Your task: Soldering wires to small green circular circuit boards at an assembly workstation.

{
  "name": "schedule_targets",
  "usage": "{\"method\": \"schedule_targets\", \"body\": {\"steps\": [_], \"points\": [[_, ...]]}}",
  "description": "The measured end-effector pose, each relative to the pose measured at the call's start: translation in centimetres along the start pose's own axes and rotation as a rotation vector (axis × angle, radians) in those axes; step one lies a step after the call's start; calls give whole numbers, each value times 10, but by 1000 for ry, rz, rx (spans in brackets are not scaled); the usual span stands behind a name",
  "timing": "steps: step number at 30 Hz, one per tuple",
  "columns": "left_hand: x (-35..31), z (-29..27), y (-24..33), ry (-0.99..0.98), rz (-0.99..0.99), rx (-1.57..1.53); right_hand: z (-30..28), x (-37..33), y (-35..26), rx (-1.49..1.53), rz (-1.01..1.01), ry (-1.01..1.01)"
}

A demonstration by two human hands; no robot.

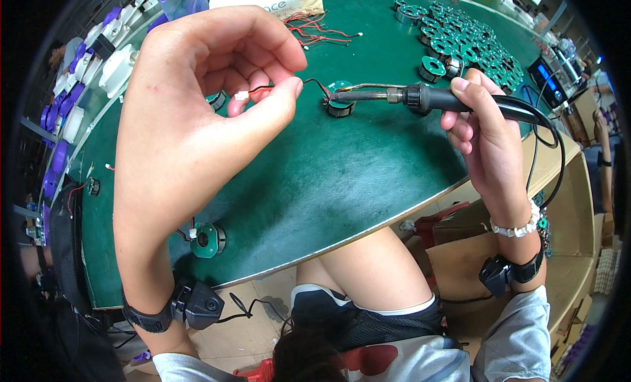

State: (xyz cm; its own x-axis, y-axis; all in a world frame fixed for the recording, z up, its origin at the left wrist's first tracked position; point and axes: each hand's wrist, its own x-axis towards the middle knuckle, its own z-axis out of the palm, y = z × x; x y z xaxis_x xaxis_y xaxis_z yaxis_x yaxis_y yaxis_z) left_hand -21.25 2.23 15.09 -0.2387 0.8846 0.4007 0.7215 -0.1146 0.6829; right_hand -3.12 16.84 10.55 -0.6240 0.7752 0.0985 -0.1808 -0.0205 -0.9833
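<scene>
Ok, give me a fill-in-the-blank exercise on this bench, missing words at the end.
The metal-tipped soldering iron in the right hand has a ____ handle.
The left hand pinches a thin black wire and a thin ____ one.
The broad, glossy tabletop is coloured ____.
A white beaded bracelet circles the person's ____ wrist.

Missing words: black; red; green; right.
</scene>
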Motion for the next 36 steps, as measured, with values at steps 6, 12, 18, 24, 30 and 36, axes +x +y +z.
{"method": "schedule_targets", "body": {"steps": [6,12,18,24,30,36], "points": [[0,0,0,2,4,9,-1,0,0,-5,-19,10],[-1,-1,1,4,-3,8,-2,1,0,18,-42,6],[0,-1,0,35,14,25,-4,1,-1,40,-58,9],[0,0,1,32,-10,16,2,0,3,-22,-25,48],[-1,0,3,30,-5,3,2,0,3,-27,-30,46],[0,0,3,24,-5,12,-1,-1,1,-5,-18,19]]}}
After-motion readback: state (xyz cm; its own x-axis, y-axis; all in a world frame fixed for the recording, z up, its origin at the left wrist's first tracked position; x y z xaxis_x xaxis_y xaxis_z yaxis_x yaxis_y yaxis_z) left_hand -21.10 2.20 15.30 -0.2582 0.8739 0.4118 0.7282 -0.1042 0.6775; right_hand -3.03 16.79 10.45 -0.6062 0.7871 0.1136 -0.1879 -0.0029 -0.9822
